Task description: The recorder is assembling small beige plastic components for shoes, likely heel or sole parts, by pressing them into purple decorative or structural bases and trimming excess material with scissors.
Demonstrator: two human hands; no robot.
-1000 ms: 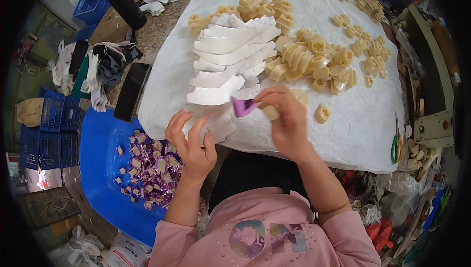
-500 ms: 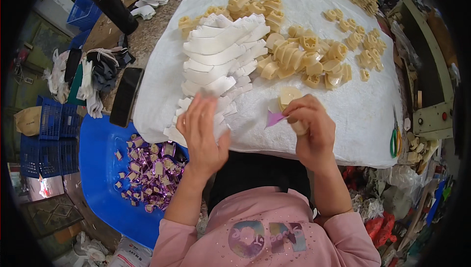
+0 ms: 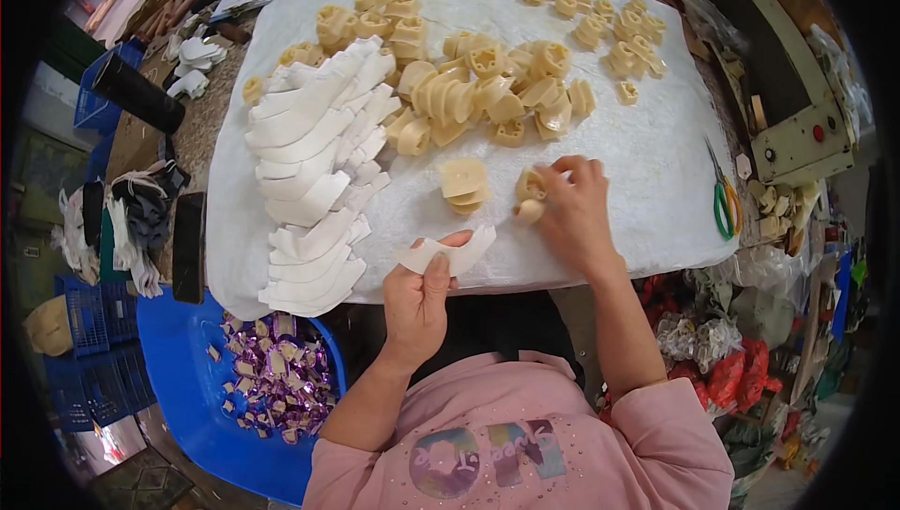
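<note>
The left hand [image 3: 419, 302] holds a curved white strip [image 3: 472, 249] at the near edge of the table, its thumb pressed on the strip's near face and its fingers behind. The strip's free end points right, toward the right hand [image 3: 574, 215], which is narrowed around a cream piece [image 3: 529, 189] at its fingertips — a little blurred, so the exact grip is hard to make out. The 2 hands are apart, the right hand farther from the body.

Between them and slightly farther off, a small stack of cream pieces [image 3: 464, 182] stands on the white cloth [image 3: 647, 201]. To the left, a long heap of white strips [image 3: 305, 168] lies overlapped like shingles, running from near to far. Beyond the stack is a large pile of cream pieces [image 3: 450, 102], with a looser group [image 3: 637, 41] at the far right.

Scissors [image 3: 724, 205] with green and orange handles lie at the cloth's right edge. On the left side are a black phone [image 3: 188, 247] and, farther away, a tilted black cylinder [image 3: 139, 91]. At the near left, below the table's edge, a blue tub [image 3: 178, 369] holds many shiny purple pieces [image 3: 277, 379] — some showing cream faces.
</note>
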